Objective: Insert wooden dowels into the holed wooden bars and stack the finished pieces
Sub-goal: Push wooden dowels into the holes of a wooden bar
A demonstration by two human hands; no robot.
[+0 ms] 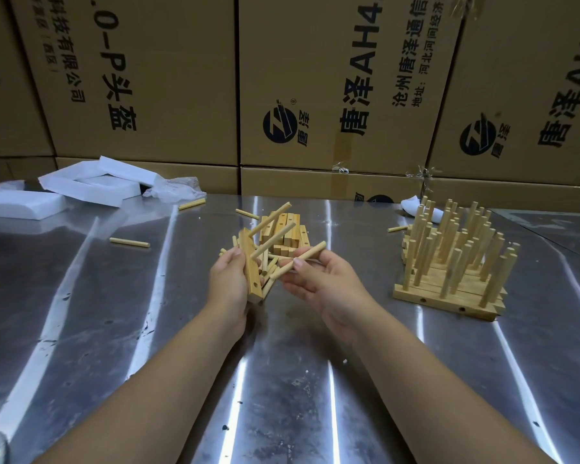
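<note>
**Bar in the left hand, next dowel pinched in the right**

Held just above the middle of the table, near upright: a holed bar [252, 272], gripped by the left hand [228, 279], thumb and fingers closed round its middle. Already carrying two dowels [272, 241], slanting up and to the right. Open hole visible near the lower end. Just beside it, a loose dowel [315, 248], pinched between thumb and fingertips of the right hand [318, 279], palm turned up.

Probably light, stiff and dry, both pieces; no give, little risk of breakage. Round and smooth, so likely to roll or twist in a slack pinch. Best taken near the middle for aiming, then pushed from the far end. Bar best braced behind the hole, clear of the seated dowels.

Directly behind the hands: a heap of bare bars [287, 234], with spare dowels [271, 269] scattered beneath. Well to the right: the finished stack [442, 296], bristling with upright dowels, easily snagged by a careless sweep. Stray dowels [129, 242] on the metal table [282, 380] to the left, white foam blocks [87, 184] further back, cardboard boxes [168, 78] walling the far edge. Open sheet metal between hands and body, and between hands and stack, for carrying across.
</note>
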